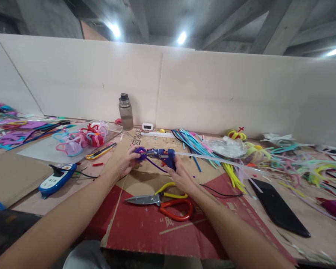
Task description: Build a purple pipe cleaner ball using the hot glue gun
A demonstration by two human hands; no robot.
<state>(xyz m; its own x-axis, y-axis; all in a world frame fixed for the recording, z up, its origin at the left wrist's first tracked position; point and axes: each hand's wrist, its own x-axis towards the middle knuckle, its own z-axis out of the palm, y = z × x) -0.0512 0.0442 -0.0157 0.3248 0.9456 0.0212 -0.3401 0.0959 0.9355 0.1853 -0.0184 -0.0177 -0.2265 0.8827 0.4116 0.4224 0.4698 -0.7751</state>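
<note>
My right hand is wrapped round the handle of a blue hot glue gun, its nozzle pointing left. A long translucent glue stick sticks out of the gun's back. With my left hand I pinch a small purple fuzzy piece, seemingly coiled pipe cleaner, close to the nozzle. Whether the nozzle touches it I cannot tell. One dark purple strand trails from it below the gun. Scissors with one red and one yellow handle lie under my hands.
Red and brown cardboard covers the table before me. A power strip and pipe-cleaner shapes are on the left. A bottle stands at the back; pipe cleaners, a black phone-like slab and a plastic-wrapped bundle lie rightward.
</note>
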